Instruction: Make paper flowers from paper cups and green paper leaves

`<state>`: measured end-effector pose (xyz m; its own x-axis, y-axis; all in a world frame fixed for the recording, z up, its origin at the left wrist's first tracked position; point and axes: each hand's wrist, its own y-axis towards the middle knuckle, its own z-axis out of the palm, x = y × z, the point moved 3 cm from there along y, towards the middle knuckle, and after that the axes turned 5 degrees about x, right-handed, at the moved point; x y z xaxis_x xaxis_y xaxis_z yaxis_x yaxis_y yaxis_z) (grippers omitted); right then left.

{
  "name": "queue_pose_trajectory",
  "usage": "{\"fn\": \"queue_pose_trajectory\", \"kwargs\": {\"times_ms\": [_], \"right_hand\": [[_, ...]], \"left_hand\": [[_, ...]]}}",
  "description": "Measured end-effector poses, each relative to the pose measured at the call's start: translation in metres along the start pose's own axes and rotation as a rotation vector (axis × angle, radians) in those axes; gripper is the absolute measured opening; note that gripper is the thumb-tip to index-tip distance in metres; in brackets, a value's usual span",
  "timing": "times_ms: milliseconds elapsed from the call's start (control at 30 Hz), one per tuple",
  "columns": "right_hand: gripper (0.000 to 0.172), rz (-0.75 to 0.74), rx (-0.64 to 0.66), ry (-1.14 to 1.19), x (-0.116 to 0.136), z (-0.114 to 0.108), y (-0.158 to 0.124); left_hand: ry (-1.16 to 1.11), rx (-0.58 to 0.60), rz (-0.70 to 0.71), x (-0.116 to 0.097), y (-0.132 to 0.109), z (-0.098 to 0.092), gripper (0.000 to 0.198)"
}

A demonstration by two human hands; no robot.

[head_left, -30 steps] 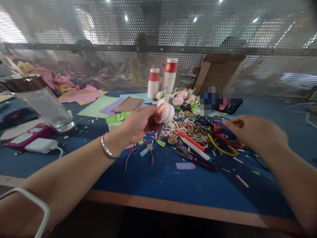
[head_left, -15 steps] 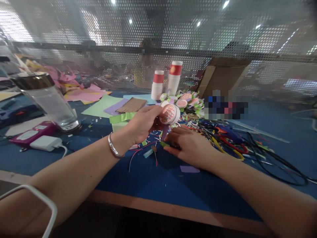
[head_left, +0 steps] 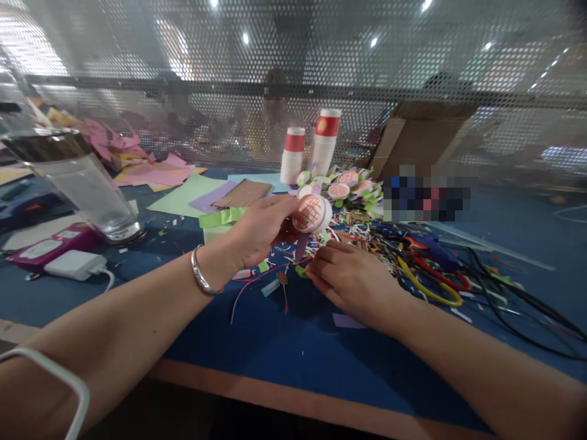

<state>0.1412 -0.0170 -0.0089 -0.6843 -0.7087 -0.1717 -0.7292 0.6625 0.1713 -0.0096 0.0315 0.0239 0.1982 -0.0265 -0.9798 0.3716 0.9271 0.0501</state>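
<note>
- Tabletop (head_left: 284,348), blue with a wooden front edge, carries everything; a perforated screen (head_left: 413,73) stands along its far side
- Cardboard box (head_left: 422,137) leans against that screen at the far right
- Glass jar (head_left: 77,183) with a dark metal rim stands at the far left; a pink device (head_left: 43,250) and a white charger (head_left: 73,264) lie just in front of it
- Coloured paper sheets (head_left: 183,195) lie flat behind the left hand; green, purple and brown overlap
- Two paper cup stacks (head_left: 325,143), white with red bands, stand upright near the screen; a cluster of paper flowers (head_left: 351,183) lies just in front of them
- Yellow-handled scissors (head_left: 431,290) lie among black cables to the right of the right hand
- Left hand (head_left: 261,229), a silver bracelet (head_left: 200,278) on its wrist, is raised above the tabletop; its fingers pinch the round white piece
- Right hand (head_left: 353,278) rests palm down on the tabletop, fingers curled; the fingertips touch the litter of paper scraps (head_left: 275,284); whether they pinch anything I cannot tell
- Round white piece (head_left: 312,214), marked with a red lattice, sits at the left fingertips, above and just left of the right hand; a purple strip hangs beneath it
</note>
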Motion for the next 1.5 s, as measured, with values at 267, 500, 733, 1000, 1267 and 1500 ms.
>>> {"fn": "queue_pose_trajectory", "kwargs": {"times_ms": [267,500,733,1000,1267,1500], "right_hand": [[0.024,-0.086,-0.119,0.064,-0.002,-0.004,-0.007],[0.027,-0.038,-0.087,0.355,-0.011,-0.012,-0.013],[0.018,-0.019,0.017,0.344,-0.011,-0.006,-0.013],[0.022,-0.104,0.029,0.292,-0.005,-0.004,-0.013],[0.017,-0.107,0.033,0.267,-0.006,-0.007,-0.01],[0.01,-0.043,0.015,0.455,-0.011,-0.02,-0.013]], "left_hand": [[0.01,0.011,-0.005,-0.001,0.0,0.0,0.025],[0.012,-0.014,-0.003,-0.002,0.0,-0.002,0.022],[0.036,-0.011,0.016,-0.002,0.002,-0.002,0.018],[0.046,0.008,0.026,-0.002,0.0,0.002,0.02],[0.072,0.057,-0.008,0.003,0.002,0.002,0.019],[0.106,0.132,-0.037,0.008,0.001,0.003,0.021]]}}
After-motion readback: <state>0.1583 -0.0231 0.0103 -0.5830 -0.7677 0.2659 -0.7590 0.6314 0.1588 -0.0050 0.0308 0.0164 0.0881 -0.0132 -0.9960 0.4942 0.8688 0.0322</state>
